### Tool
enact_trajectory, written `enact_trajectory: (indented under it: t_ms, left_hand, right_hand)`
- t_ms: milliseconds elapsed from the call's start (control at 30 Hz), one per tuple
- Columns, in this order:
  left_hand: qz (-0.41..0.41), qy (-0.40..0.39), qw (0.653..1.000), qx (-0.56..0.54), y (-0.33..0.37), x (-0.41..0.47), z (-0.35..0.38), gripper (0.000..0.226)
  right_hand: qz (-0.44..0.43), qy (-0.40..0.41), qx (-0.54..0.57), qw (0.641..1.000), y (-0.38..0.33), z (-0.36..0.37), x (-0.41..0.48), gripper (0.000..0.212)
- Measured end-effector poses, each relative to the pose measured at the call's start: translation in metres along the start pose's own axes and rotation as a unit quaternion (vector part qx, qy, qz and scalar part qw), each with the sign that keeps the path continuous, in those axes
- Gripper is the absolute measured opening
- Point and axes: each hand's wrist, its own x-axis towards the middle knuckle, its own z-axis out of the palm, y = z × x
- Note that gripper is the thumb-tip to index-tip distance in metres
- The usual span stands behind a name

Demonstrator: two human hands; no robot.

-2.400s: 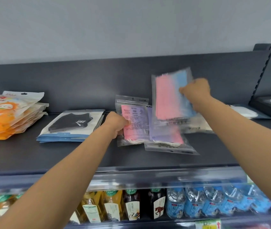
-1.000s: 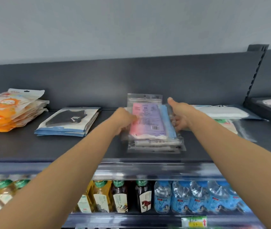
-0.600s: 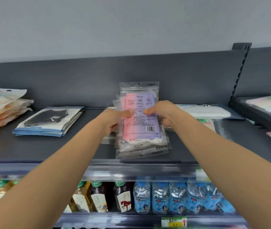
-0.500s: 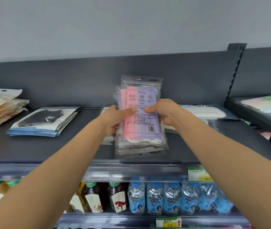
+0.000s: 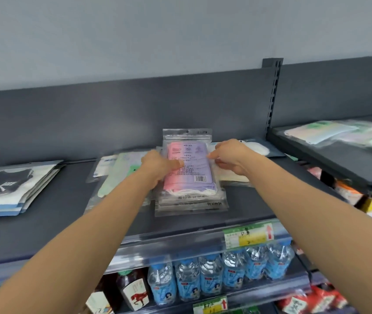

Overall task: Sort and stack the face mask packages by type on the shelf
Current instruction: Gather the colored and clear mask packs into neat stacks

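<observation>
Resting on the dark grey shelf (image 5: pixel 55 225) (pale wall behind), pink-purple mask packages (image 5: pixel 190 175).

Both bare forearms are extended forward and are angled inward toward each other. The left arm is seen entering from seven o'clock, the right arm from four o'clock. The left hand (image 5: pixel 157 165) is held palm down at nine o'clock of the midline gap, its fingers curled and its thumb pointed toward three o'clock. The right hand (image 5: pixel 230 156) is set at three o'clock of that gap, knuckles raised, fingers bent downward, fingertips directed toward nine o'clock. The hands are kept slightly apart.
</observation>
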Motion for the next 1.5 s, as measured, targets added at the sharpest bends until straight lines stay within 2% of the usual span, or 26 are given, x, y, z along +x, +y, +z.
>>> enact_trajectory:
  t_ms: [33, 100, 167, 267, 367, 533, 733, 867, 1033, 1167, 1233, 1300, 1367, 1433, 1500]
  left_hand:
    - [0.006, 0.009, 0.999, 0.05, 0.002, 0.004, -0.001, 0.068]
    - [0.029, 0.029, 0.991, 0.126, 0.007, 0.011, -0.002, 0.082]
    - [0.069, 0.042, 0.985, 0.154, 0.016, 0.015, 0.0, 0.076]
    - [0.157, 0.035, 0.979, 0.127, 0.029, 0.015, 0.01, 0.058]
    - [0.239, -0.004, 0.967, 0.088, 0.048, 0.012, 0.029, 0.05]
    - [0.328, -0.099, 0.939, 0.022, 0.088, -0.002, 0.074, 0.037]
    - [0.386, -0.218, 0.896, 0.022, 0.135, -0.037, 0.136, 0.032]
    - [0.392, -0.27, 0.878, 0.05, 0.158, -0.051, 0.186, 0.032]
    - [0.377, -0.299, 0.875, 0.057, 0.182, -0.053, 0.247, 0.029]
    - [0.356, -0.291, 0.886, 0.07, 0.203, -0.052, 0.291, 0.008]
    - [0.351, -0.28, 0.89, 0.075, 0.213, -0.049, 0.315, 0.034]
    - [0.335, -0.27, 0.899, 0.087, 0.223, -0.048, 0.332, 0.038]
    - [0.322, -0.266, 0.9, 0.122, 0.232, -0.05, 0.345, 0.015]
    - [0.317, -0.253, 0.895, 0.184, 0.238, -0.045, 0.362, 0.054]
    - [0.312, -0.243, 0.894, 0.213, 0.243, -0.043, 0.371, 0.072]
  right_hand:
    - [0.003, 0.01, -0.008, 1.0, 0.0, -0.001, -0.001, 0.038]
    - [0.002, 0.022, -0.02, 1.0, -0.003, -0.004, -0.005, 0.035]
    - [-0.008, 0.031, -0.043, 0.999, -0.007, -0.005, -0.007, 0.035]
    - [-0.038, 0.068, -0.057, 0.995, -0.009, -0.01, -0.012, 0.041]
    - [-0.059, 0.135, -0.073, 0.986, -0.007, -0.026, -0.022, 0.042]
    - [-0.082, 0.27, -0.1, 0.954, 0.003, -0.077, -0.042, 0.038]
    - [-0.028, 0.401, -0.101, 0.91, 0.018, -0.162, -0.072, 0.033]
    - [0.011, 0.448, -0.096, 0.889, 0.035, -0.217, -0.087, 0.033]
    - [0.064, 0.453, -0.076, 0.886, 0.056, -0.28, -0.088, 0.041]
    - [0.08, 0.444, -0.069, 0.89, 0.07, -0.323, -0.08, 0.04]
    - [0.078, 0.437, -0.076, 0.893, 0.076, -0.341, -0.072, 0.038]
    - [0.081, 0.428, -0.083, 0.896, 0.081, -0.359, -0.064, 0.04]
    - [0.091, 0.41, -0.105, 0.901, 0.085, -0.373, -0.056, 0.043]
    - [0.091, 0.401, -0.115, 0.904, 0.09, -0.385, -0.048, 0.044]
    - [0.097, 0.386, -0.137, 0.907, 0.095, -0.392, -0.041, 0.044]
